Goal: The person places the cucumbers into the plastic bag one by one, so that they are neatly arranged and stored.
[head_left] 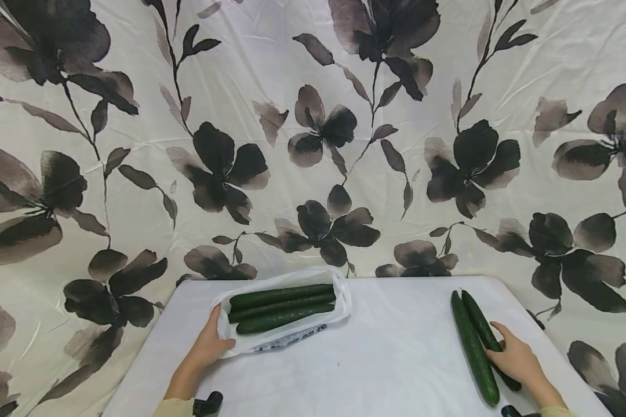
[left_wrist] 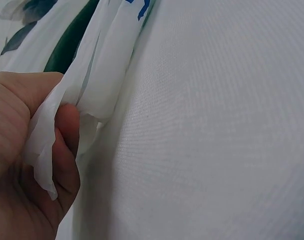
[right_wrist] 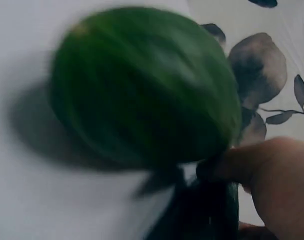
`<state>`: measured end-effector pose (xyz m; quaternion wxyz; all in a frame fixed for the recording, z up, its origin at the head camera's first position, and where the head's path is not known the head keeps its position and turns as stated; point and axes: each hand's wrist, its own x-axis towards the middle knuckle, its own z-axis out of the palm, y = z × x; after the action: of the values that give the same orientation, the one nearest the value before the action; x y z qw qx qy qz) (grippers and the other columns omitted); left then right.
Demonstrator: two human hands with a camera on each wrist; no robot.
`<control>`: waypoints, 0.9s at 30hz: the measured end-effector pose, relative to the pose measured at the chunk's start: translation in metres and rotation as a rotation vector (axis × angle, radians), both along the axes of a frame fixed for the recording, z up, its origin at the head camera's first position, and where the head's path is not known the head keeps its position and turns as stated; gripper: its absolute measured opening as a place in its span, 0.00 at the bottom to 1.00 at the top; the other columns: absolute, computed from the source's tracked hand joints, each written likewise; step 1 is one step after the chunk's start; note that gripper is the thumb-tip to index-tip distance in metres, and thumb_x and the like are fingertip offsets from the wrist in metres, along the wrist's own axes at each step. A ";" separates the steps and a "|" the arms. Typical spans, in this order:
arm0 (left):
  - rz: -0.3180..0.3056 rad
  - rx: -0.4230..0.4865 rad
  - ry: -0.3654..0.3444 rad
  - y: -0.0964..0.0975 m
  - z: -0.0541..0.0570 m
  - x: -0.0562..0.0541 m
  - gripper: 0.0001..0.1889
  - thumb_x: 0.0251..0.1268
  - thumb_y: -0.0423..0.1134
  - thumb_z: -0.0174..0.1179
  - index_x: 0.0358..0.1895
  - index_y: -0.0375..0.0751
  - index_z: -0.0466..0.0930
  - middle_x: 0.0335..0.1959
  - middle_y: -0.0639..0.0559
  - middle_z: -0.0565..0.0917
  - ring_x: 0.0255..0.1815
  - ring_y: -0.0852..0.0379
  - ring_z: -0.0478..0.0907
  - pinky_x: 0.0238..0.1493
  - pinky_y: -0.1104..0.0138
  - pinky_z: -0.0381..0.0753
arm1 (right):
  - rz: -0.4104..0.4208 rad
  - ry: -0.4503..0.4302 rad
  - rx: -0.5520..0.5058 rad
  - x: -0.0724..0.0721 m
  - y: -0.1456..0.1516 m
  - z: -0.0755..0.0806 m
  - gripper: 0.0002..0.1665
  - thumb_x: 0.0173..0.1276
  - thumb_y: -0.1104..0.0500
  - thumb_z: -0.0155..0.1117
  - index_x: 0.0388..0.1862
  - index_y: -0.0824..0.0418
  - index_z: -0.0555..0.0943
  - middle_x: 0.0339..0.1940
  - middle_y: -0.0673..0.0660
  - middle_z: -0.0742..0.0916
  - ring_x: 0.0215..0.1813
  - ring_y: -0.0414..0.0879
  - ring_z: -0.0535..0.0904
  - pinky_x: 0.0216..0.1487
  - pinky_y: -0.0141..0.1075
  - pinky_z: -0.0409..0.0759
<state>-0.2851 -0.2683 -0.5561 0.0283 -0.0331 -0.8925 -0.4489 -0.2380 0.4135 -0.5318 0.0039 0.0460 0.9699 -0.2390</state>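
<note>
A white plastic bag [head_left: 342, 301] with blue print lies at the table's back left, its mouth spread around several dark green cucumbers [head_left: 287, 317]. At the bag's left end my left hand [head_left: 208, 341] pinches the edge, and the left wrist view shows the thin plastic [left_wrist: 44, 150] between thumb and curled fingers. On the right, two cucumbers lie side by side. My right hand [head_left: 517, 360] grips the right-hand cucumber [head_left: 477, 318] around its nearer half. The other cucumber [head_left: 472, 353] lies just left of it; its blurred end [right_wrist: 141, 90] fills much of the right wrist view.
The white-covered table [head_left: 391, 347] stretches between the bag and the two cucumbers. Behind it hangs a pale cloth [head_left: 271, 191] with dark flower print. A black strap device [head_left: 208, 403] sits on the left wrist.
</note>
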 end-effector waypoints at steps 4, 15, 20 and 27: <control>-0.001 0.007 0.013 0.000 0.001 -0.001 0.55 0.47 0.22 0.63 0.77 0.35 0.37 0.73 0.26 0.51 0.73 0.29 0.48 0.69 0.42 0.50 | 0.010 -0.030 -0.080 -0.010 -0.003 0.004 0.45 0.63 0.49 0.63 0.69 0.72 0.57 0.40 0.75 0.81 0.38 0.62 0.80 0.34 0.53 0.78; 0.002 -0.014 -0.041 0.000 0.003 0.002 0.54 0.49 0.24 0.63 0.77 0.36 0.36 0.73 0.26 0.51 0.73 0.29 0.48 0.69 0.41 0.51 | 0.023 -0.093 -0.361 -0.005 -0.029 0.028 0.38 0.74 0.53 0.47 0.78 0.62 0.50 0.69 0.80 0.61 0.64 0.76 0.62 0.51 0.64 0.72; 0.012 -0.030 -0.047 -0.002 0.003 0.000 0.54 0.50 0.26 0.64 0.77 0.36 0.36 0.73 0.26 0.52 0.72 0.29 0.48 0.69 0.41 0.51 | 0.021 -0.114 -0.574 -0.004 -0.067 0.044 0.31 0.75 0.58 0.42 0.75 0.62 0.56 0.76 0.73 0.52 0.72 0.71 0.51 0.64 0.65 0.57; 0.012 -0.017 -0.033 -0.001 -0.003 0.000 0.54 0.49 0.26 0.64 0.77 0.36 0.37 0.73 0.26 0.53 0.72 0.28 0.49 0.68 0.40 0.51 | -0.032 -0.065 -0.802 0.001 -0.124 0.040 0.28 0.76 0.61 0.28 0.71 0.60 0.62 0.67 0.73 0.64 0.44 0.60 0.80 0.40 0.42 0.78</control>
<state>-0.2851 -0.2688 -0.5589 0.0161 -0.0206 -0.8969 -0.4414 -0.2368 0.2895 -0.4918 0.0486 0.0634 0.7984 -0.5968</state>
